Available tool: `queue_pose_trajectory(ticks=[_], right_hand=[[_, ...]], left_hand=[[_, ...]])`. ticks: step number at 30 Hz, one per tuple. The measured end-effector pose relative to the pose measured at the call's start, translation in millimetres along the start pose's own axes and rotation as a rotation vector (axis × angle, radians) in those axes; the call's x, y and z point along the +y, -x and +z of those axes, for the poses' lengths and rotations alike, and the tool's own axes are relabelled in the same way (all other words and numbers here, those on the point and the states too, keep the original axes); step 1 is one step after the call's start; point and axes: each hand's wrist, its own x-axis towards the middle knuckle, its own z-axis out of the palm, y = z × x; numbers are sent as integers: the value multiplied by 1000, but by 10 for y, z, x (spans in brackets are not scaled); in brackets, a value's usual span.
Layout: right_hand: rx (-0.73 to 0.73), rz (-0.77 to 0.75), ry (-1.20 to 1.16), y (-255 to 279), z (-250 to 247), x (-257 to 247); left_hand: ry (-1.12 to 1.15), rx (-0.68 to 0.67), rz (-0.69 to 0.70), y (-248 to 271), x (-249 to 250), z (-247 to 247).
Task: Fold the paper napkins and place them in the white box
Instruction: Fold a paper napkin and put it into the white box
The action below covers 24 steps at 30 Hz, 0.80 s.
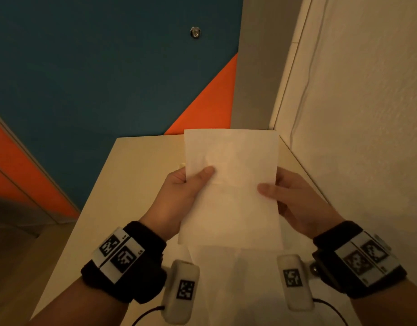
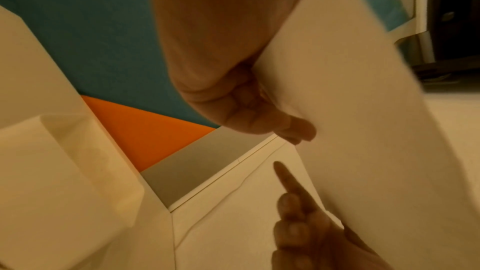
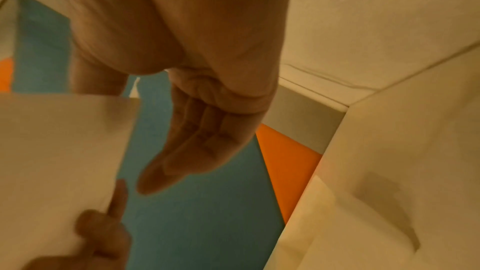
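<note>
I hold a white paper napkin [image 1: 231, 184] upright above the beige table [image 1: 132, 184], its long edges vertical. My left hand [image 1: 186, 187] pinches its left edge, thumb on the near face and fingers behind. My right hand [image 1: 289, 196] holds the right edge lower down, thumb on the near face. In the left wrist view the left hand [image 2: 233, 100] curls against the napkin [image 2: 350, 110]. In the right wrist view the right hand [image 3: 202, 137] keeps its fingers straight behind the napkin [image 3: 59, 151]. A blurred white boxy shape [image 2: 52, 171] lies on the table; I cannot tell if it is the box.
More white paper [image 1: 238, 278] lies flat below the held napkin, between my wrists. A pale wall [image 1: 355, 114] borders the table on the right. Beyond the table's far and left edges is a teal and orange surface [image 1: 85, 78].
</note>
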Motion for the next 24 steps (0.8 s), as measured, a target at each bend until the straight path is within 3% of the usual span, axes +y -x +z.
queue_pose_trajectory(ticks=[13,19,24], right_hand=[[109,-154,-155,-1,66,-65],[89,-146,-65,28,94,-122],[108,-145,-22,2,71,-94]], left_hand=[[-85,-98,-3,-21,89,-216],[-132,-98,31,30,167,-241],[-30,-163,14,35,183,-287]])
